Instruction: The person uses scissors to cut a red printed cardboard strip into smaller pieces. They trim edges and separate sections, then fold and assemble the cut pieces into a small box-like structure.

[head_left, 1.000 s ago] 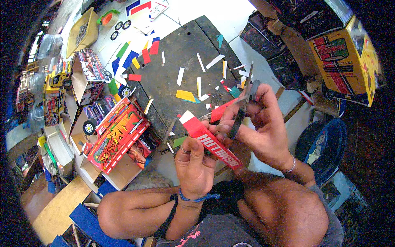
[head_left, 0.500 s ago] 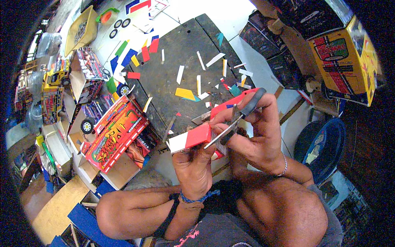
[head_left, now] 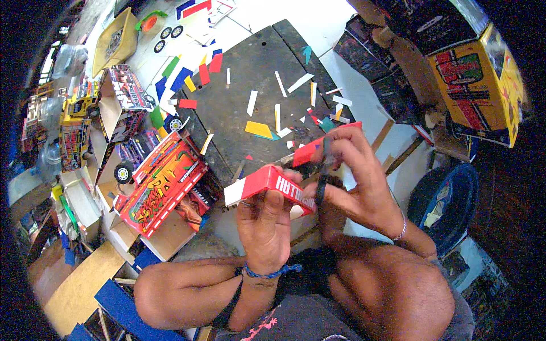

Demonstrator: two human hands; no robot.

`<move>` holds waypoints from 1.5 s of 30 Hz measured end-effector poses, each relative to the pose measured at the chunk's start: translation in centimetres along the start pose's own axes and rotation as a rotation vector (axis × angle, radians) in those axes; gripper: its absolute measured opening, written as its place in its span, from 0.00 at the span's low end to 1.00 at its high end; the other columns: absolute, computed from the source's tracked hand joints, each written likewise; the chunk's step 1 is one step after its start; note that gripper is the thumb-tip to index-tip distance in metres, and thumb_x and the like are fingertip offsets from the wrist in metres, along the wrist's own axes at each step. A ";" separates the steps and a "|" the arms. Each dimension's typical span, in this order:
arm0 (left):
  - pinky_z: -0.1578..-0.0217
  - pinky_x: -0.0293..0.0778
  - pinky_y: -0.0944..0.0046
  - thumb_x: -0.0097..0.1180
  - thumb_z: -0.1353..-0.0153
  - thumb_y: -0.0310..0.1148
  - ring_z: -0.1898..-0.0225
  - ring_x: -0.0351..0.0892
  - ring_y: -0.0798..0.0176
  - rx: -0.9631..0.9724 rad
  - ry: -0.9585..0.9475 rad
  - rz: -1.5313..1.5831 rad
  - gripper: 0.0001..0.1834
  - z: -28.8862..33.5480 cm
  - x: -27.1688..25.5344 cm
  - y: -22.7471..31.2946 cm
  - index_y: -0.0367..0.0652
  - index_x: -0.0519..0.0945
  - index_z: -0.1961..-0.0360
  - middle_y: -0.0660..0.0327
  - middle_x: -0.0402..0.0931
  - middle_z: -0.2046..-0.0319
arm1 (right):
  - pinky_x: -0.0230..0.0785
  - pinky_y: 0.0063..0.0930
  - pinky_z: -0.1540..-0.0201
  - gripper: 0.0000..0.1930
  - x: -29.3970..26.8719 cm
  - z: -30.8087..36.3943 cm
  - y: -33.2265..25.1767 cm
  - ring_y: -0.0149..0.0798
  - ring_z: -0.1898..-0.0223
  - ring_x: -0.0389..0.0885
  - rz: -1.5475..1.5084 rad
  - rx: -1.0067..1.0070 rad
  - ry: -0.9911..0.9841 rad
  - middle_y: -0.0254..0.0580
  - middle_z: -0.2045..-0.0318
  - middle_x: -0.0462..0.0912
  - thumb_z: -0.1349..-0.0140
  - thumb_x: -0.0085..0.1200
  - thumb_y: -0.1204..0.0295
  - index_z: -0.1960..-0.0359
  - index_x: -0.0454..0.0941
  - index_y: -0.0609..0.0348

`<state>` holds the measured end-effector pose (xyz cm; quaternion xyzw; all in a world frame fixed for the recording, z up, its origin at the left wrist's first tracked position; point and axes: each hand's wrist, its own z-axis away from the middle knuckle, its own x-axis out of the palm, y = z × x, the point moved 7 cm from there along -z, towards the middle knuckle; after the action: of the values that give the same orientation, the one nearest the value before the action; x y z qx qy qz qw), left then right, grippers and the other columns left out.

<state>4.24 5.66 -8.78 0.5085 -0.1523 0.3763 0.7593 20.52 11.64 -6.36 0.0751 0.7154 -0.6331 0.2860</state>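
Note:
My left hand (head_left: 264, 230) holds a small red and white box-like piece (head_left: 267, 181) with white lettering on one side, thumb on its near face. Just right of it, my right hand (head_left: 358, 182) is closed around dark-handled scissors (head_left: 325, 176), which motion smears. Their blades cannot be made out. Beyond my fingers lies a red strip (head_left: 310, 152); whether it touches my hand I cannot tell. A dark worn board (head_left: 227, 122) in front of me carries cut scraps, among them a yellow piece (head_left: 256, 128) and white strips (head_left: 251, 103).
To the left a painted red toy truck body (head_left: 165, 190) leans by a black wheel (head_left: 123, 171). Small wheels (head_left: 166, 33) and a yellow tray (head_left: 112, 42) lie at far left. On the right stand a yellow toy truck body (head_left: 475, 85) and a blue tub (head_left: 449, 199).
The scissors have swung away from the red and white piece, their blades no longer along its edge. My left hand has tilted the piece, showing its lettered side.

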 end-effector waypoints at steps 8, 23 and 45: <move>0.55 0.82 0.51 0.58 0.31 0.31 0.49 0.81 0.54 0.051 -0.020 0.005 0.17 -0.2 -0.1 0.5 0.41 0.78 0.42 0.55 0.79 0.47 | 0.71 0.40 0.58 0.23 1.3 1.5 -0.4 0.49 0.59 0.79 0.284 -0.127 -0.268 0.43 0.54 0.77 0.46 0.65 0.53 0.58 0.75 0.55; 0.56 0.81 0.57 0.52 0.27 0.33 0.53 0.82 0.59 0.044 0.006 -0.052 0.12 0.0 0.0 -0.2 0.41 0.80 0.48 0.56 0.82 0.51 | 0.69 0.38 0.65 0.20 1.2 1.4 -0.4 0.45 0.70 0.75 0.331 -0.133 -0.196 0.38 0.63 0.77 0.52 0.67 0.54 0.66 0.75 0.53; 0.47 0.77 0.54 0.50 0.25 0.35 0.43 0.77 0.56 0.066 -0.034 -0.112 0.15 0.1 0.0 -0.3 0.41 0.76 0.43 0.51 0.75 0.39 | 0.69 0.40 0.68 0.21 1.2 1.6 -0.9 0.48 0.70 0.77 0.325 -0.108 -0.154 0.42 0.69 0.71 0.49 0.67 0.53 0.70 0.71 0.56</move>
<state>4.50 5.49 -8.89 0.5472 -0.1239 0.3295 0.7594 19.59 9.64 -6.26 0.1257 0.7027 -0.5432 0.4420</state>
